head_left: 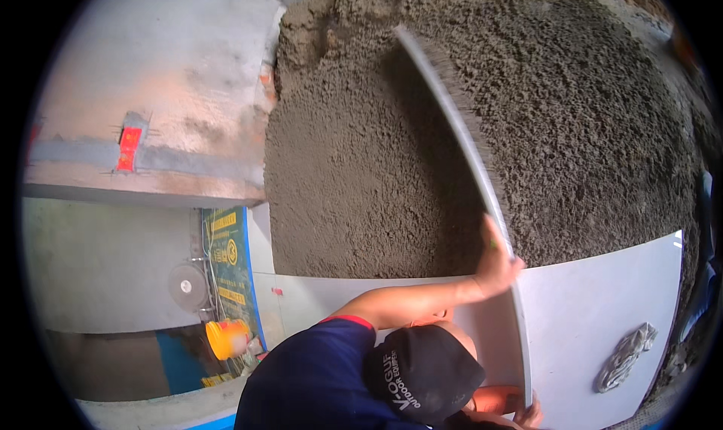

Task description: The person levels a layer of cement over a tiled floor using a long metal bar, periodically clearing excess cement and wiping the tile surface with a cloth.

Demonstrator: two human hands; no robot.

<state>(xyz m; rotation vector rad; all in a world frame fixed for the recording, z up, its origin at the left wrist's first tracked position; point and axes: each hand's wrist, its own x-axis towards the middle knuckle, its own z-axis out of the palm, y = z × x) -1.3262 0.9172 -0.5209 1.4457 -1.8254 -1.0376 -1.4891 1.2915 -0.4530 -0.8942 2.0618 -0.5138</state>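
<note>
Neither of my hands is in view. Below me a person in a dark cap (pixel 422 370) and navy short-sleeved top (pixel 301 377) grips a long pale straightedge (pixel 456 110) with one hand (pixel 497 268) at its middle and the other (pixel 527 411) near its lower end. The straightedge runs across grey, grainy mortar (pixel 580 129). The mortar left of it looks finer and flatter than the rougher area on the right. Large white tiles (pixel 587 294) border the mortar along its lower edge, with a crumpled grey item (pixel 625 355) lying on them.
At left are a plastered step (pixel 143 53) with a red patch (pixel 129 147), a lower floor (pixel 105 264), a green-blue board (pixel 233 257), a grey disc (pixel 188 287) and a yellow bucket (pixel 226 338). Rubble and blue material (pixel 702 242) lie along the right edge.
</note>
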